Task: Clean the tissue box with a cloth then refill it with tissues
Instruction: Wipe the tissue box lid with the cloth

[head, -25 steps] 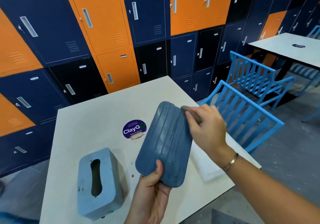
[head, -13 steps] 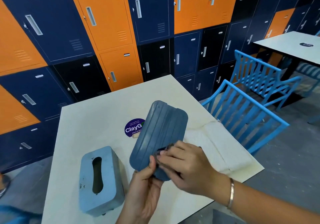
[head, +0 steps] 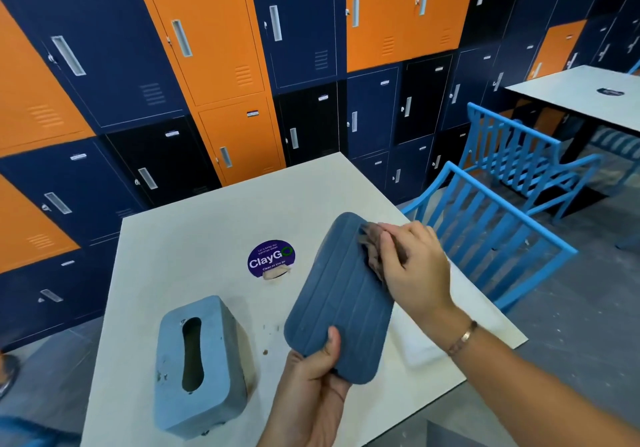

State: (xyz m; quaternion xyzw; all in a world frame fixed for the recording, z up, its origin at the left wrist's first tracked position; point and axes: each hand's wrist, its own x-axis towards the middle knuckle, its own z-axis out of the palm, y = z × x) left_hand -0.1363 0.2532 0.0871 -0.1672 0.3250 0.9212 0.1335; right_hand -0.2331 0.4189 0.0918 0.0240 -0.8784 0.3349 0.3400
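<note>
Two bare hands work over a pale off-white square table (head: 194, 249) with a few brown crumbs on it. A round purple "ClayGo" sticker (head: 270, 258) sits mid-table, its lower edge torn. Just right of the table stand bright blue slatted metal chairs (head: 491, 239); beyond them is a second pale table (head: 581, 97). A wall of navy, orange and black metal lockers (head: 207, 48) fills the back, above a grey floor.

The light blue tissue box cover (head: 197, 367) stands on the table near the front-left, with its long slot facing up and scuffs on its rim. It looks empty through the slot.

The dark blue ribbed plastic base panel (head: 339, 301) is held off the table, tilted. The left hand (head: 311, 377) grips its near end, thumb pressed flat on the ribs and fingers curled behind. The right hand (head: 412, 266), a thin gold bracelet (head: 462, 337) on its wrist, has its fingers close together and bent over a grey-brown cloth (head: 372, 249), pressing it on the panel's far right edge.

Hard to read: the cloth is motion-blurred and mostly covered. A flat white pack (head: 415, 346) lies on the table under the right forearm, largely hidden — I cannot tell what it is. The left fingers are out of sight.
</note>
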